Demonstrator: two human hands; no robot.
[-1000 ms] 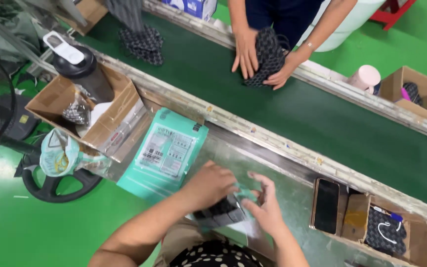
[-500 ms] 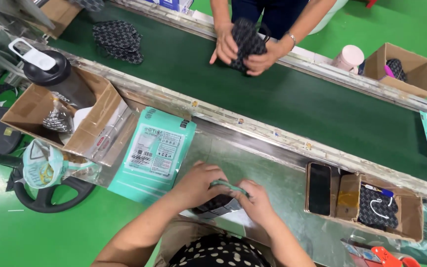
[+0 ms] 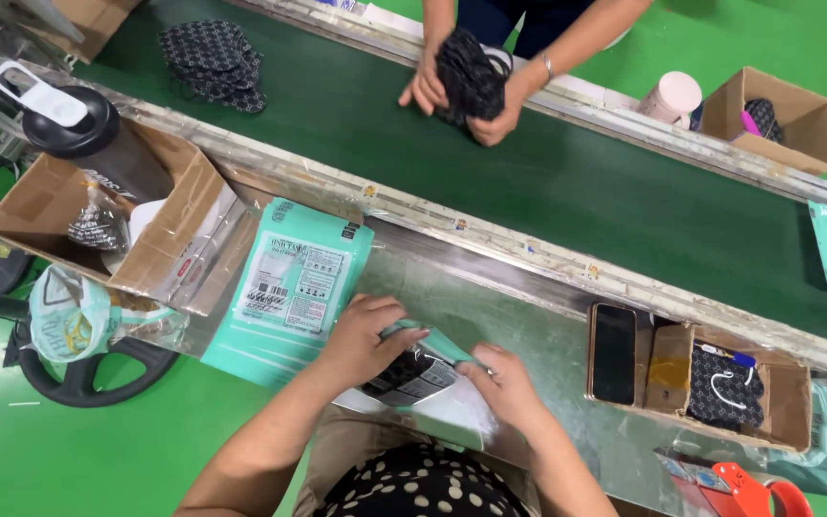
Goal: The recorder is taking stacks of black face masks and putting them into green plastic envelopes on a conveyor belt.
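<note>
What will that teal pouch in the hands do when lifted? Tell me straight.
The pouch looks like thin glossy film, so it is probably light and floppy, sagging past the left hand and right hand. Its shiny surface may be slippery on the metal bench. It lies flat, so it is unlikely to roll.

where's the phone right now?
Head view, right side: the phone lies face up in the left end of the cardboard tray, just below the conveyor rail, to the right of the right hand.
</note>
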